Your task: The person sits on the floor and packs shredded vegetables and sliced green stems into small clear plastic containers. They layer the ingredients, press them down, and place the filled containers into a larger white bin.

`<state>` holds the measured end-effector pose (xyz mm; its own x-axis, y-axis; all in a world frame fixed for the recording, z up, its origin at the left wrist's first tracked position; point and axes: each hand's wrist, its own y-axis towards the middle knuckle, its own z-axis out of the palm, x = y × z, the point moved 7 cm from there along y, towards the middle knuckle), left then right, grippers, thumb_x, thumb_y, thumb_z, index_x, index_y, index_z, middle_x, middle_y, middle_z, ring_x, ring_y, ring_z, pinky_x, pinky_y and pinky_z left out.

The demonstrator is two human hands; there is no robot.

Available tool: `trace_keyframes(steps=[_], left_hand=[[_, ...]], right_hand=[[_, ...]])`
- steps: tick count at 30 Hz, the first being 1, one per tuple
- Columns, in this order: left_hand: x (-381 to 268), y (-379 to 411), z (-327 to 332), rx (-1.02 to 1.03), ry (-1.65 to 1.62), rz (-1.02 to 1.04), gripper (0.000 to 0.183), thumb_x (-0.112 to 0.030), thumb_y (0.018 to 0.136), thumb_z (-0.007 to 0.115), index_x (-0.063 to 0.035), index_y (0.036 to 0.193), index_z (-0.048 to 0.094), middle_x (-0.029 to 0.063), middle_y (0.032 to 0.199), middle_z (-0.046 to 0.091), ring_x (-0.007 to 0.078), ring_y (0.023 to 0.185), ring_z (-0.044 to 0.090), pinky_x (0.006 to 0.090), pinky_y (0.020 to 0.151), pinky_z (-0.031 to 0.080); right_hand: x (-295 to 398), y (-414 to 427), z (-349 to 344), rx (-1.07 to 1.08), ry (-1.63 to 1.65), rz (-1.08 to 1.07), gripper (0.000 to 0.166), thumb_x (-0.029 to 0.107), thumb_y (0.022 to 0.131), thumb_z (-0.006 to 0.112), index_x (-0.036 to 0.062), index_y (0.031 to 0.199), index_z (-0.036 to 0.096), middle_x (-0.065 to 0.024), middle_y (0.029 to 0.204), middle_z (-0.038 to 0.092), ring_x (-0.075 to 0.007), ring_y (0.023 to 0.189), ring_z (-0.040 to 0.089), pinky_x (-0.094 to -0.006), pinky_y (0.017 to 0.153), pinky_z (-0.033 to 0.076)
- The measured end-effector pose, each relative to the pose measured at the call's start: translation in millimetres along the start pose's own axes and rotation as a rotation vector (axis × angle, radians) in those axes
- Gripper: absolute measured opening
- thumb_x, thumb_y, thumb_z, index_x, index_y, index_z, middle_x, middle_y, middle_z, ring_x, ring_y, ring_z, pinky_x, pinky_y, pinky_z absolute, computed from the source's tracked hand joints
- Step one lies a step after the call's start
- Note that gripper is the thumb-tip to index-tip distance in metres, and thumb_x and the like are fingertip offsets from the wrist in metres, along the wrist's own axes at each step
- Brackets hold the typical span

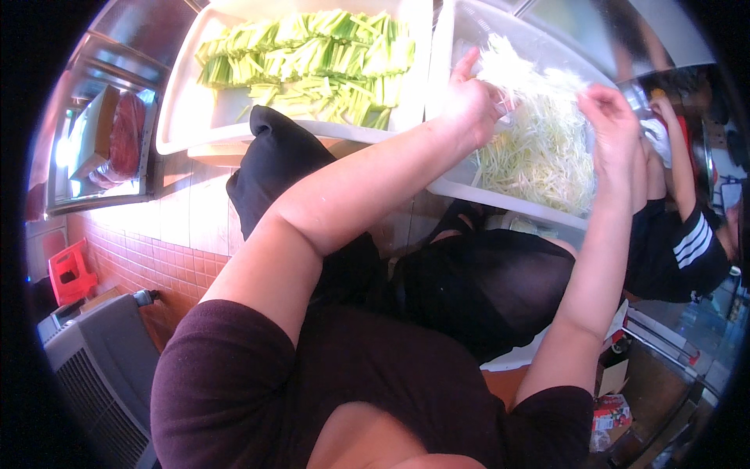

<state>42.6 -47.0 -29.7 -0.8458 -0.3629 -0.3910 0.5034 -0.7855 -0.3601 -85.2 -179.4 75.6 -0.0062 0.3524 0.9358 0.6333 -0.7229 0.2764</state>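
Observation:
A bunch of fine white vegetable shreds (518, 69), partly washed out by glare, spans the space between my hands. My left hand (471, 108) is turned palm up at its left end, thumb raised and the other fingers bent around the shreds. At the other end, my right hand (612, 120) pinches some strands between thumb and fingertips. Below both hands lies a heap of pale green-white shreds (533, 161) in a translucent plastic bin (463, 190). A white tray (176, 132) on the left holds rows of cut green vegetable sticks (316, 55).
Another person (674, 246) in black clothing sits close on my right. A stainless-steel stand (99, 205) holding a box and a red bag is at the left. A grey louvred appliance (105, 375) and a red plastic stool (70, 272) are lower left.

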Motion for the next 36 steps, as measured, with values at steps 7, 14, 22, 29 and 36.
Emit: trace_keyframes(steps=[7, 14, 22, 29, 36], left_hand=[[22.1, -9.4, 6.8, 0.076, 0.135, -0.102, 0.064, 0.016, 0.082, 0.030, -0.0165, 0.137, 0.034, 0.0186, 0.122, 0.042, 0.0256, 0.091, 0.054, 0.0469, 0.087, 0.049], [12.3, -2.4, 3.5, 0.072, 0.052, -0.031, 0.064, 0.017, 0.080, 0.031, -0.0151, 0.135, 0.036, 0.0173, 0.119, 0.047, 0.0228, 0.090, 0.054, 0.0409, 0.078, 0.049], [14.1, -4.2, 5.6, 0.133, 0.092, -0.013, 0.060, 0.015, 0.080, 0.030, -0.0092, 0.135, 0.035, 0.0179, 0.117, 0.050, 0.0252, 0.092, 0.054, 0.0381, 0.081, 0.048], [20.9, -0.3, -4.9, 0.022, 0.091, -0.107, 0.057, 0.016, 0.078, 0.030, -0.0066, 0.128, 0.044, 0.0154, 0.103, 0.058, 0.0216, 0.079, 0.057, 0.0322, 0.063, 0.048], [51.7, -4.2, -18.0, 0.017, 0.229, -0.232, 0.064, 0.017, 0.070, 0.032, -0.0076, 0.126, 0.048, 0.0151, 0.098, 0.060, 0.0213, 0.080, 0.059, 0.0327, 0.067, 0.048]], right_hand=[[4.6, 5.7, -9.1, -0.173, 0.136, -0.116, 0.018, -0.007, 0.071, 0.070, 0.0003, 0.086, 0.062, -0.0026, 0.085, 0.062, -0.0096, 0.073, 0.057, -0.0205, 0.073, 0.047], [-12.9, -4.2, 36.6, 0.331, -0.631, -0.007, 0.034, 0.015, 0.067, 0.076, 0.0032, 0.095, 0.062, -0.0047, 0.101, 0.060, -0.0128, 0.095, 0.053, -0.0310, 0.082, 0.044], [-26.6, -12.7, 63.2, 0.186, -0.547, -0.097, 0.093, 0.021, 0.060, 0.083, 0.0022, 0.135, 0.033, -0.0182, 0.132, 0.042, -0.0292, 0.127, 0.035, -0.0370, 0.105, 0.030], [-56.3, 1.0, 50.0, 0.339, -0.343, 0.057, 0.078, 0.005, 0.069, 0.075, 0.0013, 0.135, 0.034, -0.0194, 0.133, 0.044, -0.0250, 0.124, 0.041, -0.0330, 0.103, 0.033], [36.8, 52.3, 211.0, 0.792, -1.099, -0.789, 0.051, 0.000, 0.066, 0.069, 0.0097, 0.115, 0.058, -0.0061, 0.122, 0.055, -0.0247, 0.122, 0.044, -0.0353, 0.101, 0.036]])
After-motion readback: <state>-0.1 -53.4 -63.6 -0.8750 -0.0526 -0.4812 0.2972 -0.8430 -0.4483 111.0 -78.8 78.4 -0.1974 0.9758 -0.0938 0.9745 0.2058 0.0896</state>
